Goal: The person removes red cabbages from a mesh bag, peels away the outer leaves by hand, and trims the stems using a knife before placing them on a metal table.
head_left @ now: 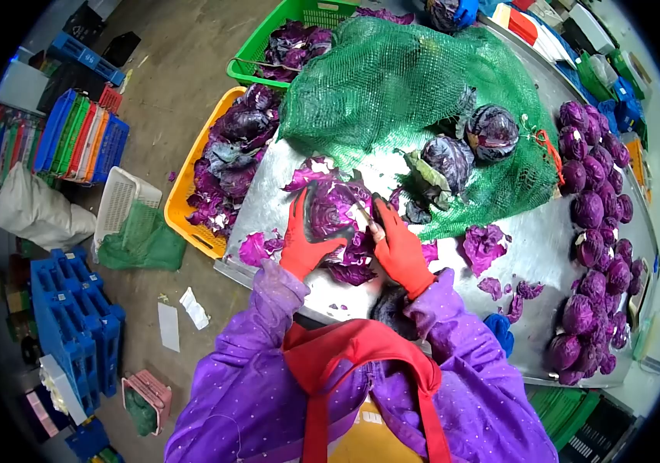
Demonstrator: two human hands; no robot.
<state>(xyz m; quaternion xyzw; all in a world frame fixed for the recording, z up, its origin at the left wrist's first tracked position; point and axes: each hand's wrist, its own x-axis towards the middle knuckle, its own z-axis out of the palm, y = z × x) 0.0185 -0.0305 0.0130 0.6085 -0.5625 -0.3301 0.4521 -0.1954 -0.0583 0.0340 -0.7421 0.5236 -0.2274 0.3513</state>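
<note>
Observed: one red cabbage (337, 210) lies on the steel counter (538, 251) at its near edge, directly in front of the person and between both gloved hands. The left hand (308, 235) is spread and clasped over the head's left flank, fingers curled round the outer leaves. The right hand (401, 248) is closed round what appears to be a small knife (362, 217), its pale blade set against the head's right side; the handle is hidden in the glove. Loose leaves (484, 245) lie scattered round the head, and a green net sack (391, 85) with untrimmed heads sits just behind. Assessment: the head is judged dense and fairly heavy for one hand, and firm at the core. Its outer leaves look loose, waxy and brittle, and would tear or slide off if used as the hold. A broad palm grip across the solid body, stalk end turned to the blade, is judged soundest
</note>
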